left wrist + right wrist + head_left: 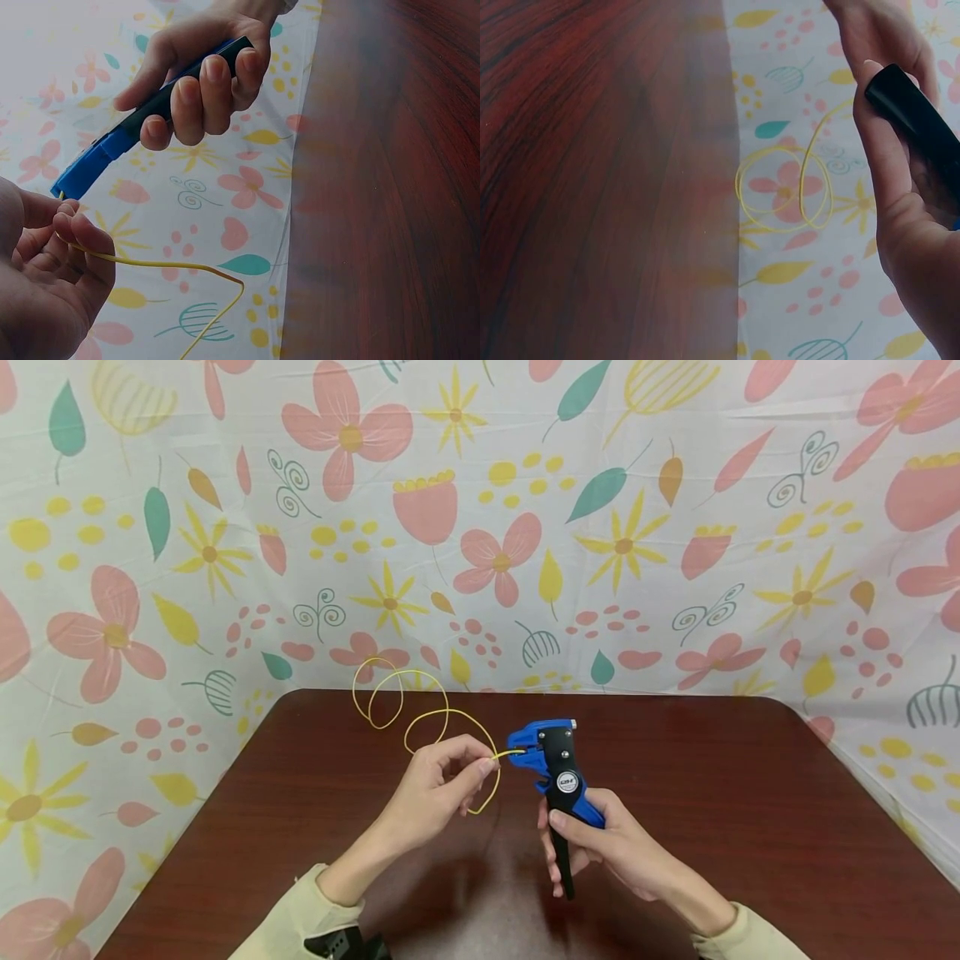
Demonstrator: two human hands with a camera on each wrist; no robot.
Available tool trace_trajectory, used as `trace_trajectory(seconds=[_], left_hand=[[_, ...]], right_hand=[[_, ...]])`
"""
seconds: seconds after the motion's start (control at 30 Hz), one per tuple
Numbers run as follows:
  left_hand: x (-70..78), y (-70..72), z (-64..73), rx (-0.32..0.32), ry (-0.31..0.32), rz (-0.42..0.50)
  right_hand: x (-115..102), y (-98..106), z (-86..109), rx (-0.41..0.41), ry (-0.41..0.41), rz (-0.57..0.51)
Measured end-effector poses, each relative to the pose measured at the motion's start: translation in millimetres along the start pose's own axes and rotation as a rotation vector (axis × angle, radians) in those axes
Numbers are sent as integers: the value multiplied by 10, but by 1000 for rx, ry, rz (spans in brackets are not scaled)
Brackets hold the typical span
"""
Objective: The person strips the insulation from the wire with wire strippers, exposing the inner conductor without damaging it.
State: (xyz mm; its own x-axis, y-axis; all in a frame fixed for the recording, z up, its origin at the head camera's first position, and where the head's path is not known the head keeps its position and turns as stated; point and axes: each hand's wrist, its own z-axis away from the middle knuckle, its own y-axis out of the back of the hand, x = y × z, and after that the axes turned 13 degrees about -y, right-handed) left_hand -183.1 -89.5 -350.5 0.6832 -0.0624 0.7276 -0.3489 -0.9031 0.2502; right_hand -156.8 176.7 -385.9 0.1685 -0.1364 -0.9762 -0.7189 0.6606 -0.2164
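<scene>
My left hand (442,789) pinches a thin yellow wire (429,713) between thumb and fingertips, close to one end. That end reaches into the blue jaws of a wire stripper (558,768), which has a black body and a round white label. My right hand (600,843) grips the stripper by its handles, the head pointing up and to the left. In the left wrist view the fingers of the right hand (202,94) curl round the dark handle. The rest of the wire loops loosely beyond the left hand; the right wrist view shows these yellow coils (784,187).
Both hands are above a dark reddish-brown wooden table (712,793). Behind its far edge hangs a white cloth (480,643) printed with flowers and leaves. A black strap (333,941) is on the left wrist below the pale sleeve (303,914).
</scene>
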Motion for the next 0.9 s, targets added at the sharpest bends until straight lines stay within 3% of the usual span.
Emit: trace_trajectory(seconds=[0.47, 0.9], left_hand=[[-13, -6, -3, 1, -4, 4], [0, -11, -4, 3, 4, 2]], right_hand=[[-6, -5, 20, 80, -64, 29], [6, 1, 16, 58, -39, 16]])
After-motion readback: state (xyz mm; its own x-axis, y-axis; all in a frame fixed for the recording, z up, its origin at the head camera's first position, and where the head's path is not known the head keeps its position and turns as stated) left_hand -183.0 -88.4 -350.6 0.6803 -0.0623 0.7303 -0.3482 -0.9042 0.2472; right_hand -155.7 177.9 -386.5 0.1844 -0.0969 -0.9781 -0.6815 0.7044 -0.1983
